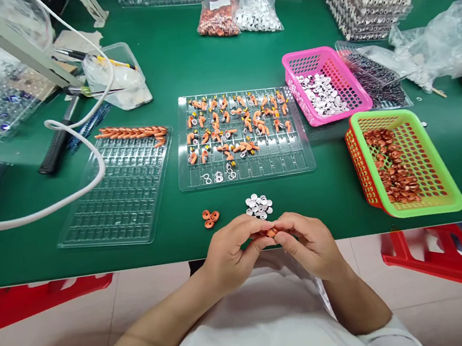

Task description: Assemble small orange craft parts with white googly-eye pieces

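My left hand [236,248] and my right hand [309,242] meet at the table's front edge. Between their fingertips they pinch a small copper-orange part [271,232], mostly covered by the fingers. Just beyond them lies a little pile of white round discs [259,206]. Left of that pile are several copper-orange round pieces [210,218] with dark holes. Farther back, a clear compartment tray [284,162] carries orange curved pieces with small yellow bits, and white rings in its front row.
At right stand a pink basket [289,79] of white discs and a lime-green basket [437,170] of copper pieces. A second clear tray [105,211], a hammer [58,141] and a white cable [98,172] lie left. Bagged parts [218,17] sit at the back.
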